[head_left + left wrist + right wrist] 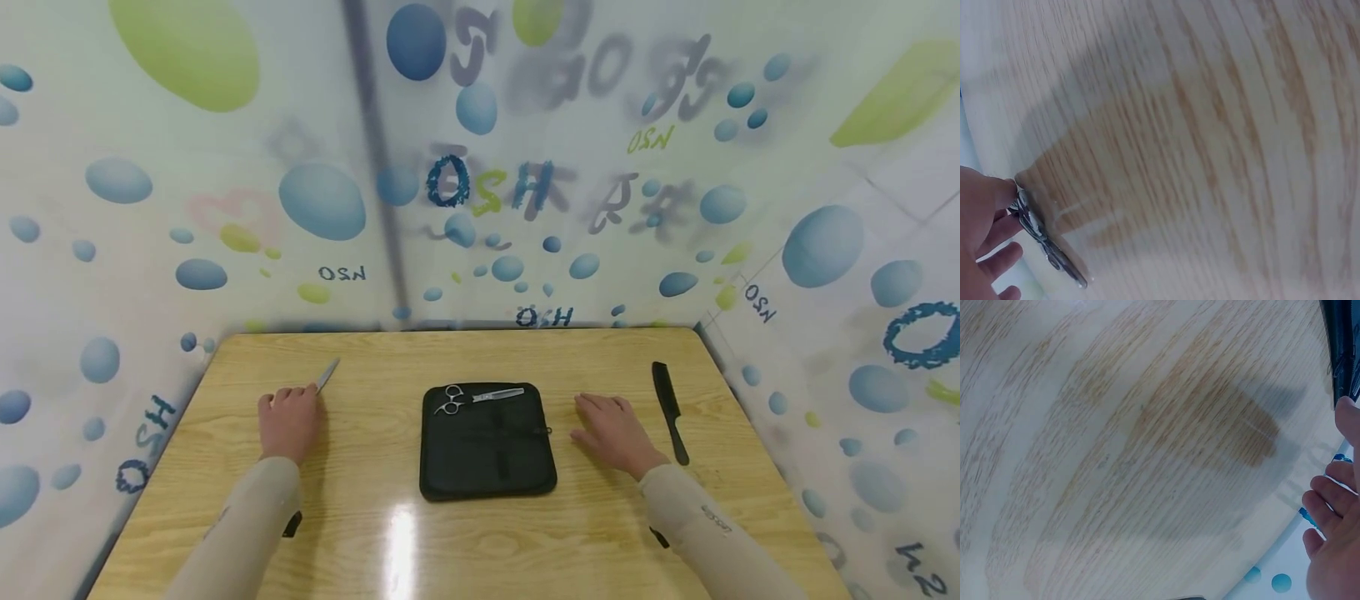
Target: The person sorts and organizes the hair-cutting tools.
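At the left of the table, my left hand [289, 419] pinches a pair of metal scissors [327, 374] between thumb and fingers. A blade points away from me. In the left wrist view the scissors [1047, 242] lie close over the wood, their handle end partly covered by the fingers. Centred on the table is an open black case [480, 458], with silver thinning scissors [497, 395] along its far edge. To the right of the case my right hand [617, 433] holds nothing, its fingers relaxed. The right wrist view shows its thumb near the case's edge [1337, 350].
A black comb [667, 408] lies right of my right hand, its handle toward me. The wooden table [360, 533] meets a patterned curtain [480, 275] at its far edge, and similar patterned fabric stands along both sides.
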The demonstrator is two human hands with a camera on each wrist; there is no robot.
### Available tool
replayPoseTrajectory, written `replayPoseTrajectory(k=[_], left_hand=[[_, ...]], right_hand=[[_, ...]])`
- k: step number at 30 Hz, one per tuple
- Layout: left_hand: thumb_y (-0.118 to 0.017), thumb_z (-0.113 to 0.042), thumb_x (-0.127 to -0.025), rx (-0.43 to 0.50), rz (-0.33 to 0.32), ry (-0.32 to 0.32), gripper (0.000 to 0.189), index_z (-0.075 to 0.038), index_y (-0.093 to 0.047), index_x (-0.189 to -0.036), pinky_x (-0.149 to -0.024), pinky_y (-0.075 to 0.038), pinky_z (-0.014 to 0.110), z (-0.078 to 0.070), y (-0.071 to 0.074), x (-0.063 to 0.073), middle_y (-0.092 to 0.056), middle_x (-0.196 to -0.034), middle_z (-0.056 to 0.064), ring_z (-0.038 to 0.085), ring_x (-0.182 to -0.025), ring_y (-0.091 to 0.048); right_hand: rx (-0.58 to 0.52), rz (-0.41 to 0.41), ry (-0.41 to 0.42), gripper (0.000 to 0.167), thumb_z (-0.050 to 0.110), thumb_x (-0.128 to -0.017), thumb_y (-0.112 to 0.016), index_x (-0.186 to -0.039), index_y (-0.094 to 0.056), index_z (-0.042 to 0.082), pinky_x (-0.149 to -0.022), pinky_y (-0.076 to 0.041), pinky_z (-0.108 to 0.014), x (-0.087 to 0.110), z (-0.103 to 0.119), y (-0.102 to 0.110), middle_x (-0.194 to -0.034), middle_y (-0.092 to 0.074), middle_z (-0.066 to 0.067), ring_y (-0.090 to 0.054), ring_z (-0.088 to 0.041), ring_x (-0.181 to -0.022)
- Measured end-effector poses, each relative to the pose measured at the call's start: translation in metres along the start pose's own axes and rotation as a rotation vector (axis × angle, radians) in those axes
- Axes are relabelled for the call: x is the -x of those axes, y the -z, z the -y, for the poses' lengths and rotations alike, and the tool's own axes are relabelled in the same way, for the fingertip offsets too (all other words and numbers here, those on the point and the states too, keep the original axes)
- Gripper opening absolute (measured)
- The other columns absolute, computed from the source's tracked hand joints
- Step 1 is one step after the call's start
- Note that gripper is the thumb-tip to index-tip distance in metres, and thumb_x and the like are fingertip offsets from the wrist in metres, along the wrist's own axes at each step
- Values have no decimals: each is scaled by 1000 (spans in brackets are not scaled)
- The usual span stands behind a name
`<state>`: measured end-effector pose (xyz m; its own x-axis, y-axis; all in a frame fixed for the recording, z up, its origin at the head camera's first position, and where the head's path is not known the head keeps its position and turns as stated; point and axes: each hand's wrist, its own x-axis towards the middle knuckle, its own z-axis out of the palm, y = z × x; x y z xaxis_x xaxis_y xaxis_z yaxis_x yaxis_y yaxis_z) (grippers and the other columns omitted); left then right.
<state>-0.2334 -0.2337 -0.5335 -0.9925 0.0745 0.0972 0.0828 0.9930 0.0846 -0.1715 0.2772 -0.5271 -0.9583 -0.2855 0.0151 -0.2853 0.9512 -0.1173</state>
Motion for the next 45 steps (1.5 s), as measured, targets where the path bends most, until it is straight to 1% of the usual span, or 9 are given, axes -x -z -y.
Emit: replayPoseTrajectory(k=[5,9,12,18,25,29,35,42,45], left_hand=[[-59,-14,-94,-4,-29,-16,21,1,-68,-107,-93,-37,65,-3,2,-3,-69,-106,23,45,-102,-59],[-61,-18,-94,-18,-21,-9,20,-1,-71,-96,-91,-38,64,-5,0,-6,-70,-94,20,42,-94,-60],[-64,-19,-93,-39,-3,-2,20,-2,-73,-96,-90,-39,63,-6,-1,-8,-70,-92,18,41,-93,-61],[-66,-19,-92,-42,23,0,18,-5,-74,-100,-91,-40,62,-9,2,-9,-72,-96,17,39,-94,-61],[-66,-19,-92,-20,39,-13,20,0,-71,-94,-92,-39,61,-10,4,-9,-70,-91,18,39,-90,-61],[-64,-18,-93,-33,52,-21,21,2,-68,-91,-91,-39,61,-11,5,-8,-69,-88,19,39,-87,-61],[-63,-17,-93,-41,75,-27,21,4,-67,-93,-92,-39,61,-10,6,-8,-70,-91,22,39,-88,-61],[-63,-17,-91,-57,86,-45,22,0,-61,-77,-91,-39,60,-11,10,-6,-67,-77,17,36,-79,-61],[-62,-17,-89,-45,86,-46,23,-2,-58,-73,-93,-38,61,-12,11,-6,-67,-75,16,35,-77,-61]], right_hand=[[8,-17,13,59,38,-91,-67,-137,-54,5,-106,-38,-56,1,-1,0,-139,-56,-15,-53,-32,-128],[2,-28,24,59,36,-89,-69,-136,-55,4,-105,-38,-55,2,-1,0,-138,-57,-15,-53,-32,-127],[-2,-18,24,59,37,-89,-69,-136,-54,4,-106,-37,-55,2,-1,0,-139,-56,-15,-53,-32,-128],[-2,-3,22,60,37,-90,-68,-137,-54,4,-106,-37,-55,2,0,2,-140,-55,-16,-52,-33,-129],[-5,-16,34,58,35,-89,-69,-136,-54,4,-106,-37,-55,3,1,1,-139,-56,-16,-53,-33,-128],[-6,-17,36,58,35,-89,-69,-136,-54,4,-106,-37,-54,3,0,-2,-139,-56,-16,-53,-32,-127],[-10,-16,32,58,35,-89,-70,-136,-54,4,-107,-37,-54,3,-1,-3,-139,-56,-15,-53,-32,-127],[-21,-8,26,58,35,-90,-69,-137,-54,4,-107,-37,-54,4,-2,-5,-139,-56,-15,-53,-32,-127],[-27,-15,27,58,34,-89,-70,-136,-54,4,-106,-37,-54,5,-2,-4,-138,-57,-15,-53,-32,-127]])
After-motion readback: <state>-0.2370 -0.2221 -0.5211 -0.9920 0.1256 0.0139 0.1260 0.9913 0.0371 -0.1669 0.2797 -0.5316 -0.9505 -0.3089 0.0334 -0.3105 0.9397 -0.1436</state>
